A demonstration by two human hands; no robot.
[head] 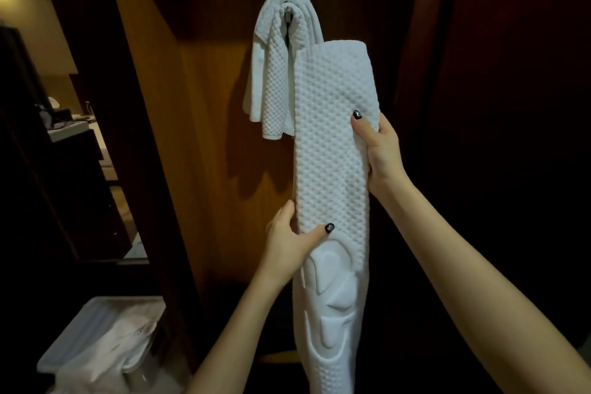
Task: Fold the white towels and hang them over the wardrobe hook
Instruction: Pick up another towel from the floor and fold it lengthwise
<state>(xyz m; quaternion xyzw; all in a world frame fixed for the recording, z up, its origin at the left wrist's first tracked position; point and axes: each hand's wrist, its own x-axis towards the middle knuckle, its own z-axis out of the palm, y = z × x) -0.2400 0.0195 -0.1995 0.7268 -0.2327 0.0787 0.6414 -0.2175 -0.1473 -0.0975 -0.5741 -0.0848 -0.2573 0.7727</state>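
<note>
A folded white waffle-textured towel [332, 153] hangs as a long narrow strip in front of me, reaching to the bottom of the view. My right hand [379, 150] grips its right edge with the thumb on the front. Lower down, my left hand [289, 240] grips its left edge, thumb across the front. Another white towel [271, 73] is draped over the metal wardrobe hook [287, 13], up and to the left of the held one. The hook's tip shows between that towel's folds.
The hook sits on a brown wooden wardrobe panel [208, 125]; a dark door panel [511, 105] stands to the right. A white basket with white cloth [102, 345] sits at the lower left. A dim room with a counter [70, 131] opens on the left.
</note>
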